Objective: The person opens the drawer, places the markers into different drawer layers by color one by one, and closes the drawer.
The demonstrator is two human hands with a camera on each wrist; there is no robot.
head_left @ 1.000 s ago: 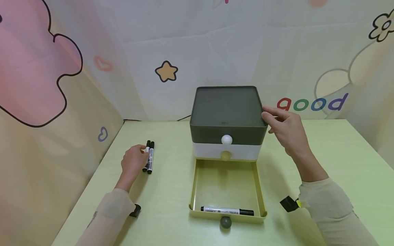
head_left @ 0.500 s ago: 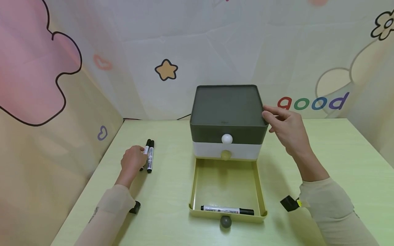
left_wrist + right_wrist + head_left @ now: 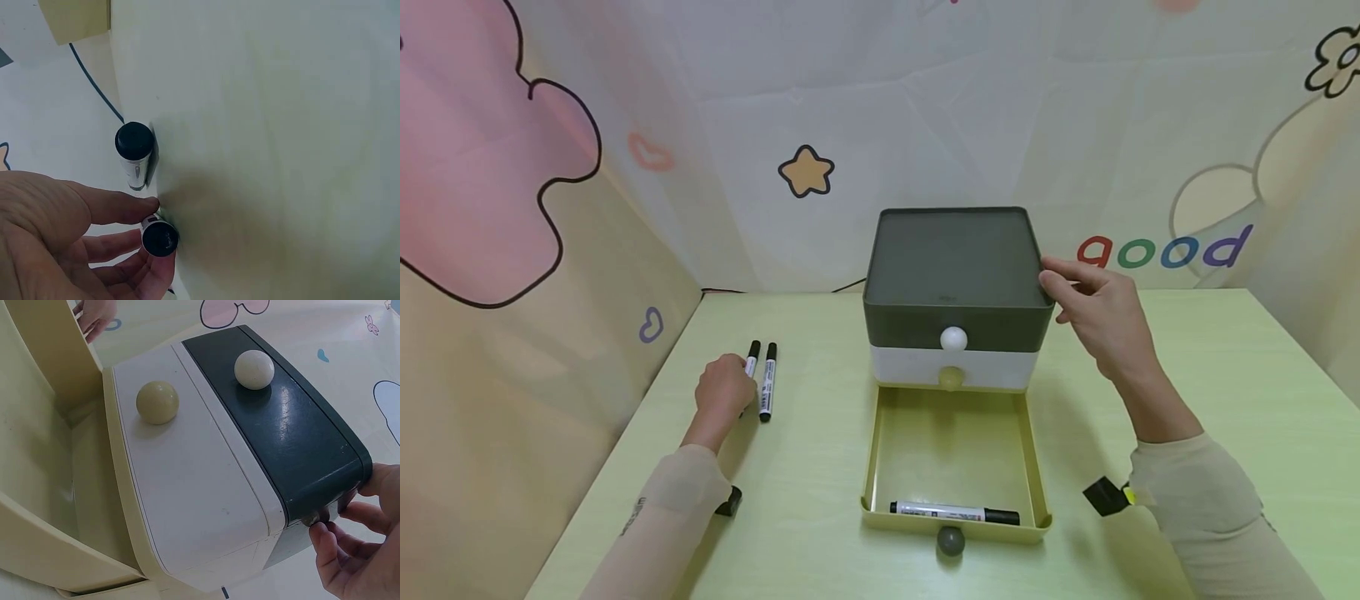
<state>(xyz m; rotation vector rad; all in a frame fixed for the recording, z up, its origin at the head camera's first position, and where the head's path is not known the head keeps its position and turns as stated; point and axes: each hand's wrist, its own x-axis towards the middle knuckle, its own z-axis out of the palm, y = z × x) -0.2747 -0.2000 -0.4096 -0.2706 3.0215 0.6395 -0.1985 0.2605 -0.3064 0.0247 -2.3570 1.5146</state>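
In the head view my left hand [image 3: 724, 392] pinches a black-capped whiteboard marker [image 3: 752, 363] at the left of the table. The left wrist view shows this marker's black end [image 3: 160, 239] between thumb and fingers. A second marker [image 3: 767, 383] lies just right of it, apart. My right hand [image 3: 1101, 321] holds the right edge of a small drawer box [image 3: 955, 258], its thumb at the top rim and bent fingers against the side. The bottom drawer [image 3: 1036, 467] is pulled out. Another marker [image 3: 947, 512] lies crosswise inside, along the drawer's front wall.
Two upper drawers, with a white knob [image 3: 953, 339] and a yellowish knob [image 3: 951, 378], are closed. The pulled-out drawer's grey knob [image 3: 951, 542] projects toward the front. A printed curtain [image 3: 805, 92] hangs behind the pale green table [image 3: 820, 500].
The pinched marker has shifted slightly left, widening the gap from the marker beside it. My right hand stays at the drawer box.
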